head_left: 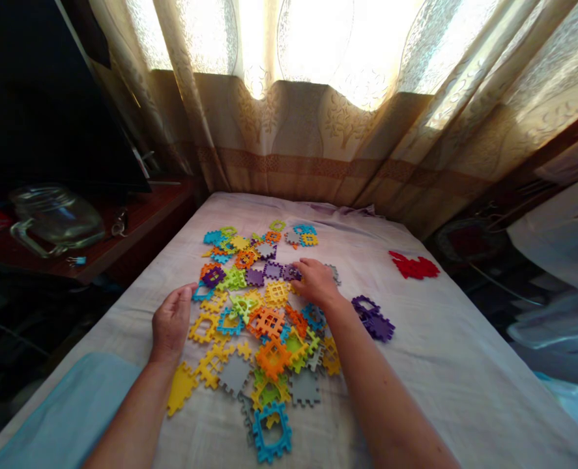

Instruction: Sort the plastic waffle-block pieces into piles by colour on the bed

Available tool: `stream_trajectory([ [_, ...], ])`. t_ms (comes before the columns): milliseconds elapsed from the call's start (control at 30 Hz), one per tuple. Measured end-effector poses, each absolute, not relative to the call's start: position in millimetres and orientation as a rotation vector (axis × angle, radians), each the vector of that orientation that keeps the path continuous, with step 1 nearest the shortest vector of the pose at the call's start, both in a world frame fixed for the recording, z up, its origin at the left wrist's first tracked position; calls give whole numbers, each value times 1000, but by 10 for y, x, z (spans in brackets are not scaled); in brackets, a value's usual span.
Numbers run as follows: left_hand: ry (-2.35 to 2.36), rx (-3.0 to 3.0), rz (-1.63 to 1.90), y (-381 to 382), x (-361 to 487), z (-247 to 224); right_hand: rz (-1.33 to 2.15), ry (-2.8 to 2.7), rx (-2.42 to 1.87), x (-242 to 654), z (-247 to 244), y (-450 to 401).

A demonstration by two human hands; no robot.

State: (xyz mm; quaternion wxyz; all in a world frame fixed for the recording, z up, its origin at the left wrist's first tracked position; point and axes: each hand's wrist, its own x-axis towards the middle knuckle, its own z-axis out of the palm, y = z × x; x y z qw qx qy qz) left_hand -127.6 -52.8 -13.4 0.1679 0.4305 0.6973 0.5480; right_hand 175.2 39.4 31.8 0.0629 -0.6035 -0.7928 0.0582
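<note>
A spread of interlocking plastic tiles with notched edges lies on the bedsheet, in yellow, orange, green, blue, grey and purple. My right hand (318, 281) reaches over the spread, its fingertips closed on a purple tile (290, 272) at the end of a row of purple ones. Beside it in that row are another purple tile (273, 270) and a plain purple tile (255, 277). At the left edge of the pile my left hand (171, 320) is closed, fingers curled, close to a blue tile (201, 293). Whatever those fingers may hold is hidden.
Red tiles (413, 266) form a separate heap at the right, and dark purple tiles (374, 319) lie nearer. A glass jug (57, 218) rests on the wooden cabinet (137, 238) at left, beside a dark screen (39, 98). Curtains (298, 130) hang behind the bed.
</note>
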Motion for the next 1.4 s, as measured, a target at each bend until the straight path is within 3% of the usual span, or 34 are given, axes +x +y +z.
stream_trajectory([
  [300,1986,1239,1555,-522,-1281,-156,198,-2307,-1800,1851,393,316],
  [633,1991,1250,1547,-513,-1313,-194,439,-1912,-2270,3258,457,-138],
  [800,1995,1245,1553,-506,-1303,-186,550,-1878,-2346,3508,356,-175],
  [933,1981,1230,1568,-500,-1302,-185,615,-1882,-2404,3475,370,-180],
  [1100,1981,1236,1549,-518,-1294,-163,441,-1870,-2477,3299,460,-198],
  [1233,1989,1240,1536,-526,-1285,-151,253,-1992,-2259,2905,499,-158],
  [1400,1967,1252,1551,-522,-1285,-160,261,-2298,-1945,2153,545,96],
])
